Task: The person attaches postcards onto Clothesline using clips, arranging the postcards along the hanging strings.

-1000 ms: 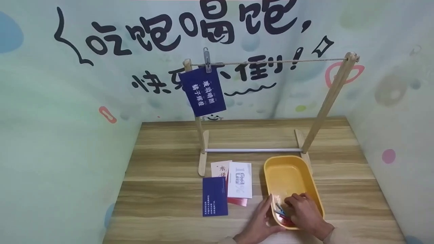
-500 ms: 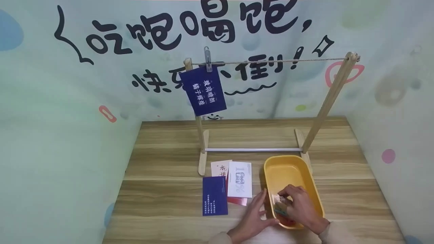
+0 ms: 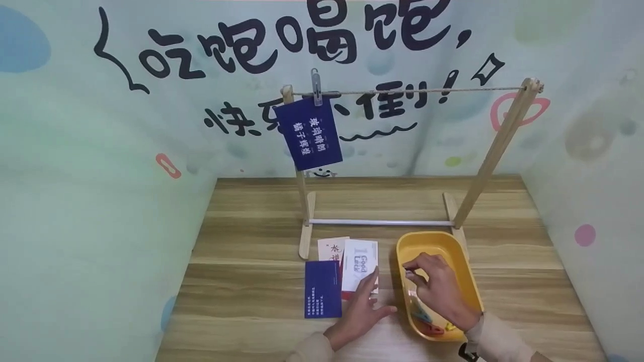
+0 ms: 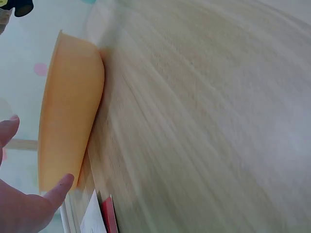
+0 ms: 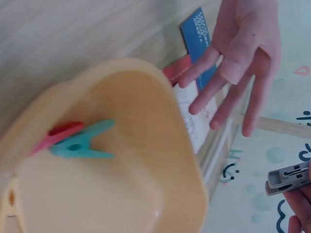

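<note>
In the right wrist view, a grey clothespin (image 5: 286,178) is pinched between the fingers and thumb of my right hand (image 3: 437,289), above the yellow plastic basin (image 3: 399,251). Inside the basin lie a teal clothespin (image 5: 77,145), a red clothespin (image 5: 63,130) and a yellow clothespin (image 5: 11,201). My left hand (image 3: 358,318), fingers spread, hovers at the right edge of a white "Good Luck" card (image 3: 358,259); whether it touches the card cannot be told. A dark blue card (image 3: 322,289) overlaps the pile on its left.
A wooden stand (image 3: 495,151) with a string (image 3: 402,91) across its top stands behind the basin. From the string's left end hangs a blue card (image 3: 312,136), held by a grey clothespin (image 3: 316,88). Printed walls enclose the wooden tabletop (image 3: 241,301).
My right hand has risen from among the clothespins, bringing the grey one up. My left hand has left the basin's rim and moved left to the cards.
</note>
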Demonstrator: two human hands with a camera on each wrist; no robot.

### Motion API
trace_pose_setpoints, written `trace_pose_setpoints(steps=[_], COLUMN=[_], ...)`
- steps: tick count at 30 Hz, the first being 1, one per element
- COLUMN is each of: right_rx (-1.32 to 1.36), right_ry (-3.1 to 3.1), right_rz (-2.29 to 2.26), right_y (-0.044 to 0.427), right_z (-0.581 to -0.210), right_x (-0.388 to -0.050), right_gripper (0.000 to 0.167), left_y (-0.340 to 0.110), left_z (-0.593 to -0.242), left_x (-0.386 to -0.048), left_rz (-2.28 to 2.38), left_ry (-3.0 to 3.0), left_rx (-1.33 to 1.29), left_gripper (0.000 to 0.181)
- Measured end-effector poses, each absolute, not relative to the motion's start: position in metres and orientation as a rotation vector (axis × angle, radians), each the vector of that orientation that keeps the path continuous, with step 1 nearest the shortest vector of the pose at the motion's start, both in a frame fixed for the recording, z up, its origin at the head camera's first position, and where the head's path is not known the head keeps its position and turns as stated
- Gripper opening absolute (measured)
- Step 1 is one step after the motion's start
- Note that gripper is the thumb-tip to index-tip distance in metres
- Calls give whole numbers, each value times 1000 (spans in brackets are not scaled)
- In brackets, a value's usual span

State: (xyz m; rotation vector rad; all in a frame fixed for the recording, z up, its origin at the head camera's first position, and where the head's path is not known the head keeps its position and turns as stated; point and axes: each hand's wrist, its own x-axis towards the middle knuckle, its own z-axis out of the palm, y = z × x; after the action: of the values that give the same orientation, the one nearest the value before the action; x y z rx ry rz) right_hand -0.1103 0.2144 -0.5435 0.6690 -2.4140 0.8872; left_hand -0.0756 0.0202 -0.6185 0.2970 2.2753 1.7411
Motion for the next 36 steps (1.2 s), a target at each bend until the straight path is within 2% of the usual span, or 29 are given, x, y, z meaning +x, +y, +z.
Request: trace_pose_setpoints(steps=[3, 11, 16, 19, 26, 36], right_rx=[681, 705, 709, 718, 691, 712], right_ry=[-2399, -2361, -2346, -2340, -2379, -2339], right_rz=[891, 904, 926, 951, 1024, 1030], right_y=[210, 202, 194, 189, 181, 176], right_z=[-536, -524, -517, -514, -516, -524], right_x=[-115, -124, -127, -130, -139, -145], right_gripper=[32, 31, 30, 29, 27, 28], left_y=[13, -1, -5, -3, 12, 22], left_z=[-618, -616, -617, -617, -618, -624], left_x=[-82, -105, -114, -119, -133, -143], left_rz=[1722, 1603, 1394, 1302, 1163, 1022], left_ry=[2348, 2536, 2730, 2766, 2784, 2819], left_rx=[266, -27, -112, -161, -296, -434], left_gripper=[88, 48, 39, 42, 71, 74])
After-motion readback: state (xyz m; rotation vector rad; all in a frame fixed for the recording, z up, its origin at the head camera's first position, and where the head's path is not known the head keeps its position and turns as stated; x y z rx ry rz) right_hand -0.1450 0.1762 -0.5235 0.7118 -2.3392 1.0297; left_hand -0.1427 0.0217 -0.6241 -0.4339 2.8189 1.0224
